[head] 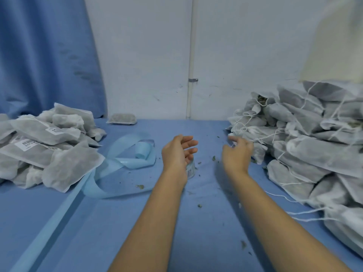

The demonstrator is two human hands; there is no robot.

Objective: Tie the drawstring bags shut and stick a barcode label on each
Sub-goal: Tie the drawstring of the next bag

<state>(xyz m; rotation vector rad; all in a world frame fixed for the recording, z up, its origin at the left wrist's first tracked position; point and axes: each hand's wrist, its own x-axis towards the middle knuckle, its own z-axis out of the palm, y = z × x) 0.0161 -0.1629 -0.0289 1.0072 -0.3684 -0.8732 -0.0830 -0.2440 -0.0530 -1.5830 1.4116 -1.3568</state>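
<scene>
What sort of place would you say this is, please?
Probably a small packing and labelling bench: a heap of barcode-labelled bags on the left, a bigger heap of drawstring bags with loose strings on the right, and blue label backing strip trailing across the blue table.

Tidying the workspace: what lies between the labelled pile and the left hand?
In the head view, a loose curl of blue strip lies between the labelled pile and the left hand.
</scene>
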